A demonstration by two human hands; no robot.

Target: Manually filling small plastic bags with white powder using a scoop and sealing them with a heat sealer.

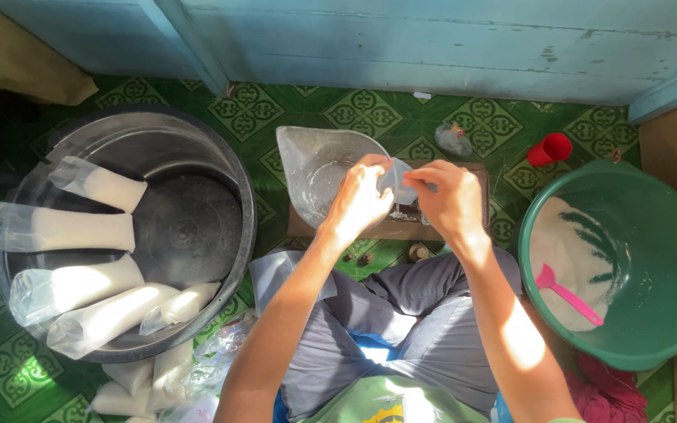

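Observation:
Both of my hands meet over a small clear plastic bag (401, 186). My left hand (358, 200) pinches its left side and my right hand (450, 200) grips its right side. Just behind my left hand stands a clear plastic jug (311, 168) on a low wooden board (401, 229). My crossed legs in grey trousers (389, 313) lie below the hands.
A large black tub (186, 227) on the left holds several filled white bags (60, 229); more bags lie on the floor (146, 384). A green basin (652, 258) on the right holds white grain and a pink scoop (567, 294). A red cup (550, 149) stands behind it.

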